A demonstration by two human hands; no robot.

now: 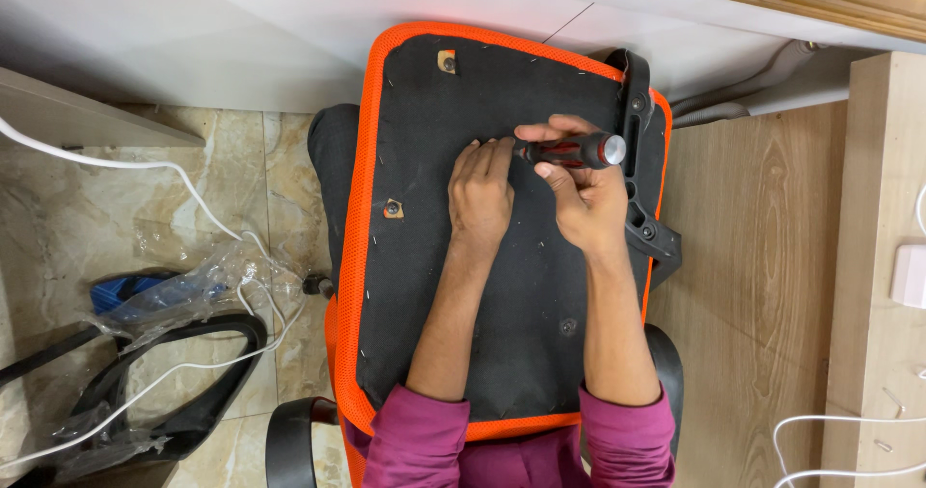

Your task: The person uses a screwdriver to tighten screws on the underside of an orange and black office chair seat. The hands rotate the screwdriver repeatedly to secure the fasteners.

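Driving fastener into upturned chair seat [540,285], centre frame. Right hand [584,194] clamping screwdriver [577,150] at 1 o'clock; left hand [480,194] lying flat, fingers together, steadying tip. Next calling for upright shaft, firm downward pressure.

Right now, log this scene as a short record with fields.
Left hand: left hand flat on the seat pad, fingertips by the tool tip
Right hand: right hand gripping a screwdriver
Screwdriver: red and black handle, silver cap, tip hidden by the hands
Seat pad: black underside with orange rim, lying face down
Armrest: black armrest at the pad's right edge
Floor: plastic bag, white cable
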